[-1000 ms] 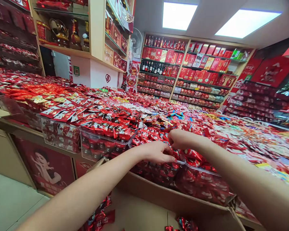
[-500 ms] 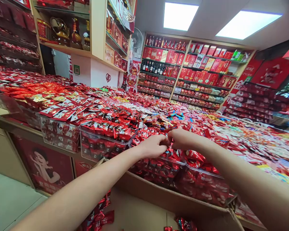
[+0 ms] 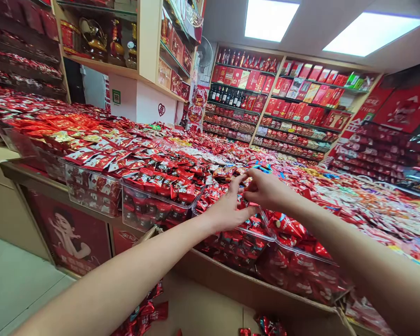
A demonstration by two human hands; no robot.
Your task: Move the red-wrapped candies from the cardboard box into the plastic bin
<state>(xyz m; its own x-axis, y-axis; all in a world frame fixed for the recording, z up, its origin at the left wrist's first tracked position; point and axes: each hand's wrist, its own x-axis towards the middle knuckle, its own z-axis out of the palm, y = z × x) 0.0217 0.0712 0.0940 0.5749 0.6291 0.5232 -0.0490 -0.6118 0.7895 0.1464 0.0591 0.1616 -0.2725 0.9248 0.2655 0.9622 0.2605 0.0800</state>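
Observation:
My left hand point(image 3: 231, 209) rests over a clear plastic bin point(image 3: 238, 233) heaped with red-wrapped candies point(image 3: 254, 224). Its thumb and fingers are spread apart, and no object shows between them. Just to its right, my right hand point(image 3: 266, 189) reaches over the same bin from the other side, fingers bent downward close to the left fingertips. Its fingertips are partly hidden, so whether they hold a candy cannot be made out. Below both forearms stands an open cardboard box point(image 3: 259, 284) with some red candies point(image 3: 271, 325) at its bottom.
Bins of black-and-red candies point(image 3: 154, 210) and red packets point(image 3: 94, 186) line the counter's front edge to the left. Another bin point(image 3: 301, 266) stands right of my hands. A wide candy display stretches behind, with stocked shelves point(image 3: 238, 102) at the back.
My left hand has opened, its thumb and fingers spreading apart. My right hand has shifted slightly up with its fingers bent. The view has moved slightly, so the scene sits further right.

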